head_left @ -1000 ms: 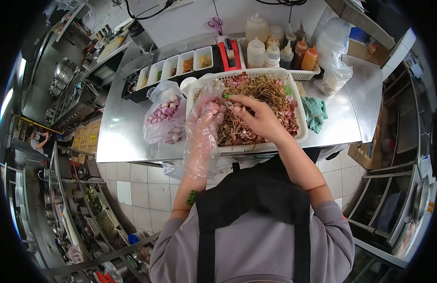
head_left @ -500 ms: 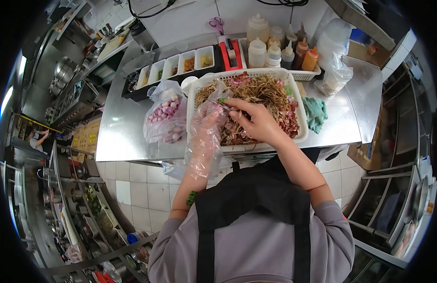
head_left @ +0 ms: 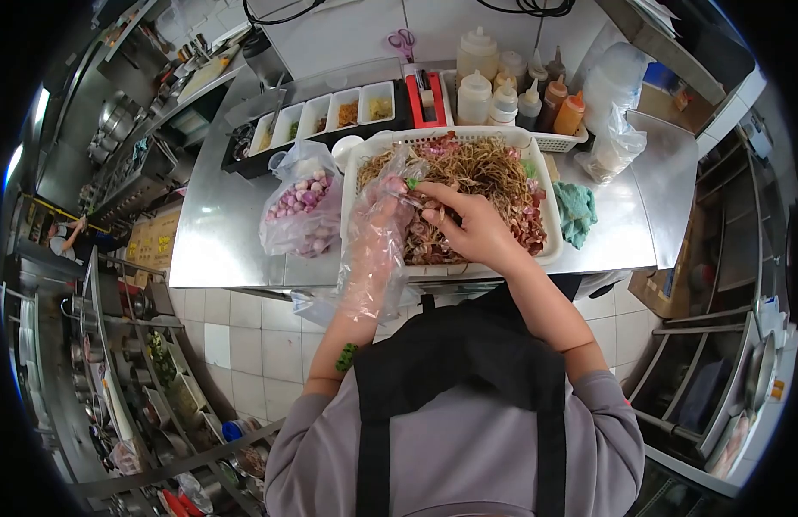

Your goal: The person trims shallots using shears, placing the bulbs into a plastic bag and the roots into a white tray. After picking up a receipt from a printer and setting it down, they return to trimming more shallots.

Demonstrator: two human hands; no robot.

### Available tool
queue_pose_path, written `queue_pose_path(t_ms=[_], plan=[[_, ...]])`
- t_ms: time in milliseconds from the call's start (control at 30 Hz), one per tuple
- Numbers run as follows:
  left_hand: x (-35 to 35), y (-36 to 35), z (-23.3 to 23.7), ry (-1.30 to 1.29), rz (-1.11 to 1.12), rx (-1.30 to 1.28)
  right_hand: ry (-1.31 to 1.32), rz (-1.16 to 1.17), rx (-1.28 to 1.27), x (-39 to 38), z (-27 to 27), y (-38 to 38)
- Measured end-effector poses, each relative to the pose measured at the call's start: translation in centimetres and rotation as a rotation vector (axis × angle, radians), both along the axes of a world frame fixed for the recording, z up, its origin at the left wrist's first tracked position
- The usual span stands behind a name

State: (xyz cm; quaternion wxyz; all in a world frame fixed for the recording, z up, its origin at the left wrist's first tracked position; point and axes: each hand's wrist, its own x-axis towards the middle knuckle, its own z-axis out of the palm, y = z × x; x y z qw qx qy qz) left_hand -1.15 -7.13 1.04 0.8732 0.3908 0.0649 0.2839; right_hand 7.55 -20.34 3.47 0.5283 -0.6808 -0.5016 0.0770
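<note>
My left hand (head_left: 375, 228), in a loose clear plastic glove, has its fingers closed around a pinkish shallot (head_left: 396, 183) over the left part of a white plastic basket (head_left: 551, 211). Bare, my right hand (head_left: 478, 231) meets it there, forefinger and thumb bent toward the shallot. A small green piece (head_left: 411, 183) shows at the forefinger's tip; what the right fingers grip is too small to make out. Dry roots and reddish skins (head_left: 468, 177) fill the basket. Left of it, a clear plastic bag (head_left: 283, 237) holds peeled shallots (head_left: 302, 196).
Behind the basket are a black holder with white condiment tubs (head_left: 347, 110), a red-framed box (head_left: 427, 99), purple scissors (head_left: 402, 40) and several squeeze bottles (head_left: 474, 99). A green cloth (head_left: 576, 211) and a bagged stack (head_left: 607, 116) lie right. Far left, a person (head_left: 65, 237) stands.
Both hands stay together over the basket with only slight finger movement. More of the pink shallot shows at the left fingertips. The whole view has shifted a little.
</note>
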Motion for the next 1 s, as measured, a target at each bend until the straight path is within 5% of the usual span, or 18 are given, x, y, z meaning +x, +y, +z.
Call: queue_pose_path(t_ms=[233, 300, 400, 700, 767, 1000], plan=[[0.6, 0.2, -1.5, 0.081, 0.04, -0.032, -0.096, -0.184, -0.254, -0.7, -0.1, 0.2], [0.5, 0.1, -0.9, 0.056, 0.037, -0.033, 0.15, -0.059, -0.009, 0.1, -1.2, 0.4], [0.1, -0.3, 0.7, 0.006, 0.012, 0.029, 0.381, 0.007, -0.021, 0.8, -1.3, 0.3], [0.2, 1.2, -0.6, -0.067, -0.097, -0.038, 0.325, -0.085, -0.061, 1.7, 0.0, -0.6], [0.1, 1.9, -1.1, -0.174, -0.22, -0.231, 0.315, -0.093, -0.081, 1.6, 0.2, -0.6], [0.2, 1.5, -0.9, -0.174, -0.148, -0.353, 0.195, -0.057, -0.061, -0.3, 0.6, 0.0]])
